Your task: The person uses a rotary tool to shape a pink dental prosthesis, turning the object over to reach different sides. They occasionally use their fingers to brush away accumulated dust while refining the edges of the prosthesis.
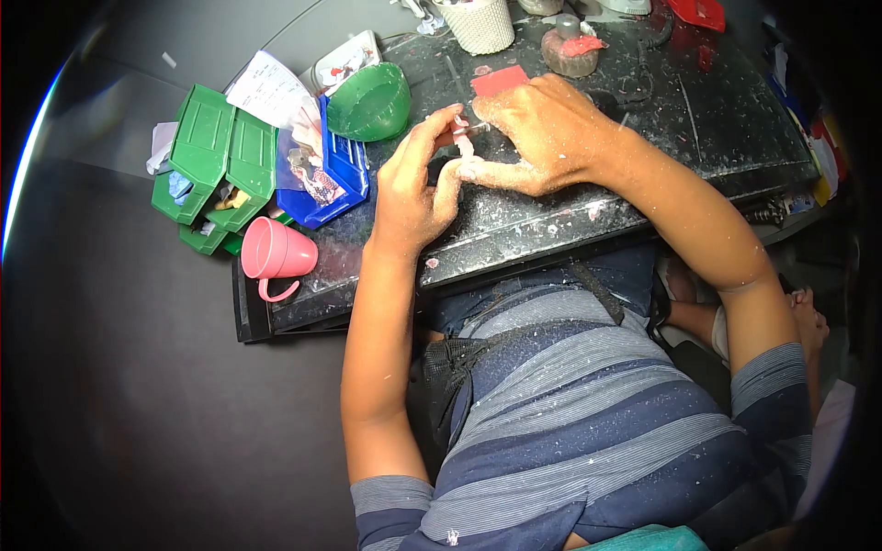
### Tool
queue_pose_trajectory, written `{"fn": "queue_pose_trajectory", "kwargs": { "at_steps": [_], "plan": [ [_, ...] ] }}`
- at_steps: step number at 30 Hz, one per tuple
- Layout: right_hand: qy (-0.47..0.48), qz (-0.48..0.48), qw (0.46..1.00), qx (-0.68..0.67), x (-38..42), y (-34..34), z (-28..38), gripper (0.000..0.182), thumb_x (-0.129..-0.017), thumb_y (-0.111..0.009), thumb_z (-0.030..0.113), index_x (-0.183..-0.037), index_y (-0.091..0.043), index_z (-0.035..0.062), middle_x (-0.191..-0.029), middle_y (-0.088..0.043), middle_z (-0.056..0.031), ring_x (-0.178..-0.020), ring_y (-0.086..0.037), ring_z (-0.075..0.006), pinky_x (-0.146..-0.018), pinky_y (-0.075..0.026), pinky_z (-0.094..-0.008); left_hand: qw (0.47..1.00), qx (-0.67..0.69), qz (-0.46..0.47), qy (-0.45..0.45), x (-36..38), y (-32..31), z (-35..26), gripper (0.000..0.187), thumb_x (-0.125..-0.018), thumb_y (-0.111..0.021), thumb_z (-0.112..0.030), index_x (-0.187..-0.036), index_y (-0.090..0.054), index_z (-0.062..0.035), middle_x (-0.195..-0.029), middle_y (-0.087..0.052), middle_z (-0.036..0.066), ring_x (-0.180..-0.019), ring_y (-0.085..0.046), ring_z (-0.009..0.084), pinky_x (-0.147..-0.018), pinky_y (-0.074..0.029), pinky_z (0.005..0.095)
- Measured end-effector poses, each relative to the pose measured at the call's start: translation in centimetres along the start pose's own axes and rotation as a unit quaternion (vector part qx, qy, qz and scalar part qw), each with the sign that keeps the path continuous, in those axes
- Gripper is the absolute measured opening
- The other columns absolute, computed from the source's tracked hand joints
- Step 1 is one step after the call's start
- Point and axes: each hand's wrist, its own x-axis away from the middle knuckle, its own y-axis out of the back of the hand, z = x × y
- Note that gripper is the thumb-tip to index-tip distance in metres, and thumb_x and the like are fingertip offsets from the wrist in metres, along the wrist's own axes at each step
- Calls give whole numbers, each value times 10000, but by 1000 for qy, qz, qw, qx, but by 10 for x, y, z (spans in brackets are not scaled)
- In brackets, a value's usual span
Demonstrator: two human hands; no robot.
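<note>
Over the dark, dust-covered table (514,234), both hands meet around a small pinkish-white piece (463,140). My left hand (415,184) has its fingers curled at the left side of the piece, thumb below it. From the right comes my right hand (542,138), its thumb reaching the lower end of the piece, with its index finger near a red flat piece (499,81). Whether the red piece is held or only lies behind the fingers cannot be made out. White dust covers both hands and forearms.
Left of my hands stand a green bowl (369,103), a blue bin (342,188), green bins (200,138) and a pink mug (280,250) at the table's edge. Behind are a white basket (480,26) and a round brownish object (568,53). Another person's hand (808,321) shows at right.
</note>
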Motion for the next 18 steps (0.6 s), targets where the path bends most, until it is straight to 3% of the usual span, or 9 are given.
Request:
{"fn": "queue_pose_trajectory", "kwargs": {
  "at_steps": [3,4,6,10,12,16,18],
  "plan": [
    [-40,69,997,6,0,5,4,673,-935,-619,622,-893,-716,-42,-782,-683,-249,-805,-679,-424,-794,-521,-494,1000,3,2,6,0,0,0,493,-889,-663,77,-1377,-593,57,-1282,-672,183,-1188,-694,259,-1035,-563,378],
    [-39,70,997,5,1,3,2,673,-935,-619,622,-893,-716,-42,-782,-683,-249,-805,-679,-424,-794,-521,-494,1000,6,0,9,0,1,1,490,-892,-662,77,-1376,-591,57,-1282,-671,182,-1189,-692,257,-1036,-562,378],
    [1,18,1000,-11,3,-3,-2,651,-888,-690,624,-948,-710,-24,-711,-662,-234,-685,-664,-451,-640,-520,-514,1000,4,1,13,1,0,1,489,-891,-663,78,-1374,-591,56,-1286,-670,183,-1191,-691,257,-1037,-561,378],
    [-2,32,999,-18,1,-1,-4,659,-889,-688,627,-941,-712,-29,-699,-661,-233,-681,-666,-450,-640,-521,-511,1000,10,2,19,1,-1,2,493,-889,-657,91,-1375,-577,64,-1291,-665,184,-1189,-692,259,-1040,-558,378],
    [7,-3,1000,-19,0,-3,-4,691,-927,-627,622,-918,-732,-61,-756,-678,-263,-769,-675,-439,-782,-522,-497,999,26,1,25,1,-2,0,491,-893,-651,95,-1376,-570,70,-1292,-664,184,-1190,-692,260,-1039,-558,378],
    [-35,61,997,-8,0,2,1,689,-928,-624,619,-922,-732,-61,-765,-685,-257,-783,-682,-433,-791,-517,-506,999,40,5,35,2,-2,2,483,-905,-644,92,-1379,-555,81,-1297,-660,185,-1190,-692,266,-1040,-557,381],
    [-9,57,998,-5,0,1,-3,622,-883,-698,612,-940,-715,-8,-716,-673,-227,-684,-672,-447,-642,-522,-508,999,35,6,32,1,-2,2,473,-910,-648,86,-1374,-559,81,-1296,-660,184,-1189,-692,269,-1040,-557,383]
  ]
}}
